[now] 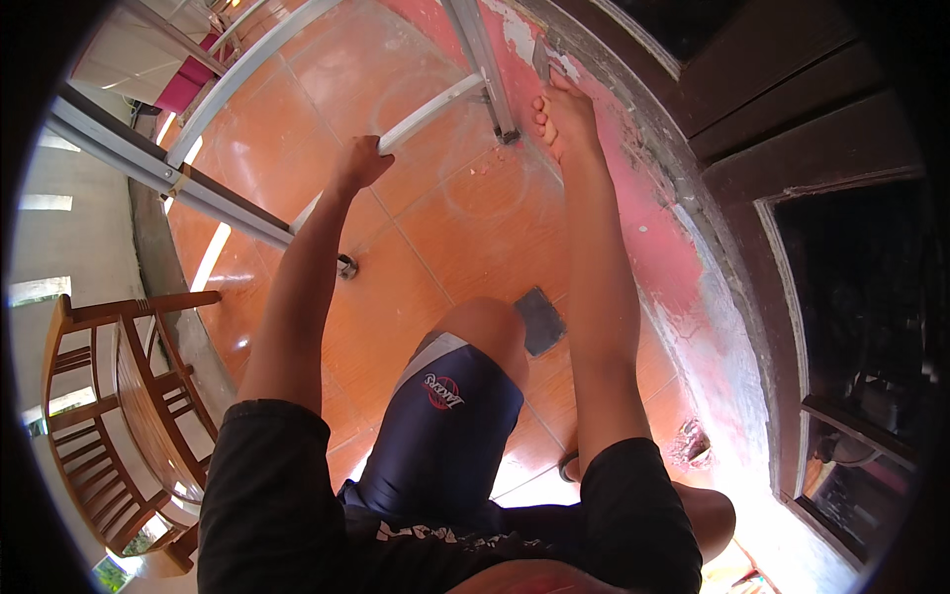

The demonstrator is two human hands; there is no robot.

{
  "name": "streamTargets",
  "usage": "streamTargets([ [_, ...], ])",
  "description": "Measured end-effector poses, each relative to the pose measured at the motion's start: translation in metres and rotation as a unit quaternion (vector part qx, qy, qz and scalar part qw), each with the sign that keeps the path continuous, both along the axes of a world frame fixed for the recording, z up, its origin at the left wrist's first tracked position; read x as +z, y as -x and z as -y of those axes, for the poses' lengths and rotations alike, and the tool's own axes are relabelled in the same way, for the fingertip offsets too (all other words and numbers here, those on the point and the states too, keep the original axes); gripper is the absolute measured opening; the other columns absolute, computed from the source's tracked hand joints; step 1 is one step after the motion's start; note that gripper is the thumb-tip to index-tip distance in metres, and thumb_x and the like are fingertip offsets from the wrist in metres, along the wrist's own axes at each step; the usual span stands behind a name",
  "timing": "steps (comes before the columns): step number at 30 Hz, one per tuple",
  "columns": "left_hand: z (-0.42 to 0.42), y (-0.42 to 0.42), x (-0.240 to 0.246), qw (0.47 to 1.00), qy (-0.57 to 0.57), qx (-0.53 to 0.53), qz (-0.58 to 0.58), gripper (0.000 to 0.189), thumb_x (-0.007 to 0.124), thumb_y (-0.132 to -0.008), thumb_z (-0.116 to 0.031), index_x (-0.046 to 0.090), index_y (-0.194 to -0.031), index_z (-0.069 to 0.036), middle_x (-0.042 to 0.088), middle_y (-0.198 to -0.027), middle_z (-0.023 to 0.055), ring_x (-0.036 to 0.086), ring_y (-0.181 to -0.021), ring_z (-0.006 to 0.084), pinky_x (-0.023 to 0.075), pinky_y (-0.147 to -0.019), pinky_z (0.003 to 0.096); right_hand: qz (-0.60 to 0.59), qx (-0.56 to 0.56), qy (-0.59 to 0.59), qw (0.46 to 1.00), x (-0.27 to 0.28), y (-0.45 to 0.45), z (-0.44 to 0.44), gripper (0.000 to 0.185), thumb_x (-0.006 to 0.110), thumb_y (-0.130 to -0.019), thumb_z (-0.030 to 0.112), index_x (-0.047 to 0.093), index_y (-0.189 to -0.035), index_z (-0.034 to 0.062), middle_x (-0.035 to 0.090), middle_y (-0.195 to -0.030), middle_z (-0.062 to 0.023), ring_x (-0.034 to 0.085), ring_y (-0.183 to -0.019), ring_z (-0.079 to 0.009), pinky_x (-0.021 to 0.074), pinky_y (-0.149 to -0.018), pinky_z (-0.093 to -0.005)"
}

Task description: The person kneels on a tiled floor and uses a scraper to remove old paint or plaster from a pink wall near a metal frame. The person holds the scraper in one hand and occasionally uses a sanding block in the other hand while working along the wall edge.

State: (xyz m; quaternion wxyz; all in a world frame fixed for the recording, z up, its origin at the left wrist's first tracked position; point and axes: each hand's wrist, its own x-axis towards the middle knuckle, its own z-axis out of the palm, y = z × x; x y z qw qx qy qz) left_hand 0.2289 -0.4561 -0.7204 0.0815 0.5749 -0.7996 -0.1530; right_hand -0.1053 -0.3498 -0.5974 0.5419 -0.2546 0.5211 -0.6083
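Observation:
My left hand (pixel 364 162) is closed around a low rung (pixel 434 111) of an aluminium ladder (pixel 490 82). The ladder stands on the orange tiled floor, one foot close to the wall. My right hand (pixel 568 115) grips a flat scraper (pixel 541 59); its grey blade points up along the low wall (pixel 657 223), and its handle is hidden in my fist. Pink paint on that wall is worn and patchy, with bare pale and grey areas around the blade. I cannot tell whether the blade touches the surface.
Small paint flakes (pixel 482 171) lie on the floor near the ladder foot. A dark square pad (pixel 540 321) rests beside my knee. Wooden chairs (pixel 141 386) stand at left. Dark window frames (pixel 779 297) rise above the wall at right. Rubble (pixel 690 444) sits at the wall's base.

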Motion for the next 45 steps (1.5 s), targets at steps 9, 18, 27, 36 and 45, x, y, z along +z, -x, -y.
streamTargets([
  [9,-0.001,0.001,0.002,1.000,-0.001,-0.003,0.001,0.031,0.071,-0.078,-0.025,0.075,-0.097,-0.001,0.071,-0.085,0.0255,0.071,-0.081,0.0421,0.0559,-0.075,0.0492,0.056,-0.008,0.010,0.998,-0.006,0.001,0.008,0.041,0.049,-0.106,0.009,0.052,-0.147,0.0084,0.052,-0.078,-0.0033,0.042,-0.056,-0.0111,0.0364,-0.049,-0.0259],
  [18,0.002,-0.002,-0.004,1.000,0.009,-0.013,-0.007,0.030,0.070,-0.078,-0.026,0.075,-0.094,0.000,0.070,-0.083,0.0269,0.071,-0.079,0.0424,0.0561,-0.074,0.0494,0.060,-0.045,0.012,0.997,-0.015,-0.008,0.022,0.043,0.054,-0.102,0.008,0.057,-0.145,0.0108,0.054,-0.075,-0.0035,0.049,-0.058,-0.0123,0.0395,-0.049,-0.0298],
  [27,-0.001,0.000,0.001,0.999,0.030,-0.017,-0.011,0.030,0.070,-0.079,-0.026,0.075,-0.093,0.000,0.071,-0.083,0.0263,0.071,-0.080,0.0420,0.0560,-0.074,0.0501,0.055,-0.046,-0.044,0.996,0.010,-0.005,0.026,0.047,0.052,-0.105,0.007,0.046,-0.152,0.0091,0.053,-0.078,-0.0034,0.044,-0.059,-0.0114,0.0375,-0.050,-0.0272],
  [36,-0.002,0.000,0.006,1.000,0.006,-0.006,0.005,0.033,0.069,-0.080,-0.030,0.076,-0.095,-0.002,0.072,-0.090,0.0255,0.071,-0.085,0.0422,0.0572,-0.080,0.0505,0.042,-0.020,-0.067,0.997,0.000,-0.011,0.046,0.041,0.052,-0.105,0.008,0.050,-0.146,0.0098,0.053,-0.077,-0.0036,0.044,-0.059,-0.0109,0.0388,-0.051,-0.0275],
  [45,-0.001,-0.001,0.002,1.000,0.011,-0.009,-0.023,0.032,0.070,-0.078,-0.026,0.074,-0.092,0.002,0.071,-0.084,0.0270,0.071,-0.078,0.0410,0.0557,-0.074,0.0495,0.034,-0.042,-0.082,0.995,-0.004,-0.009,0.047,0.030,0.053,-0.104,0.008,0.058,-0.134,0.0085,0.055,-0.079,-0.0039,0.046,-0.060,-0.0113,0.0396,-0.052,-0.0279],
])
